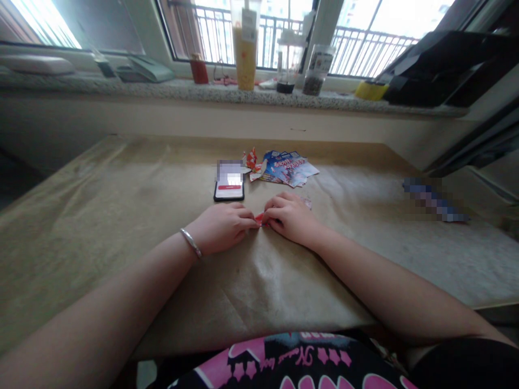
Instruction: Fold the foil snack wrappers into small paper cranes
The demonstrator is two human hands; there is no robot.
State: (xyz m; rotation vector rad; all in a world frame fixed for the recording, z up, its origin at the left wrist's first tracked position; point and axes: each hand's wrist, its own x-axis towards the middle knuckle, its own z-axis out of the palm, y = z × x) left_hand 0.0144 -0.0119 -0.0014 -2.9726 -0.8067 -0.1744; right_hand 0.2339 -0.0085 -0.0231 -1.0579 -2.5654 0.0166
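Note:
Between my two hands, low over the table, is a small red piece of paper (260,219), mostly covered by fingers. My left hand (225,227), with a silver bangle at its wrist, pinches the left end. The fingers of my right hand (290,219) are curled over the right end. Just beyond them stands a folded red-and-white paper shape (253,165). It sits beside a fanned pile of blue printed paper sheets (287,166). A phone (229,183) with a lit screen lies beyond my left hand. Part of another printed scrap (306,202) shows behind my right hand.
A yellowish cloth covers the table (121,216). At the right lies a long blurred blue packet (433,200). Several containers, among them a tall yellow-filled one (245,59), stand on the stone windowsill (162,89) at the back.

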